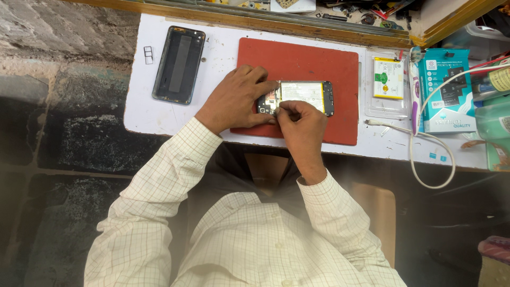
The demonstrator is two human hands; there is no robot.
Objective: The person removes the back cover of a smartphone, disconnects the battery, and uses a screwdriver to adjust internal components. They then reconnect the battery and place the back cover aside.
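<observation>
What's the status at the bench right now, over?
Left hand steadies the opened phone on the red mat. Right hand pinches at the phone's left end. Nothing in the way.

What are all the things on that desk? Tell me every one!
opened phone: 1, black frame with pale battery inside, on the red mat
work mat: 1, red, middle of the white desk
back cover: 1, dark grey, lying left of the mat
SIM tray: 1, pale, at the desk's left edge
spare battery: 1, white with yellow and green, in a clear pack right of the mat
box: 1, teal, far right
cable: 1, white, looping off the front edge
desk: 1, white
left hand: 1, resting on the phone's left end
right hand: 1, fingertips pinched at the phone's near edge; whether it holds a tool is too small to tell
</observation>
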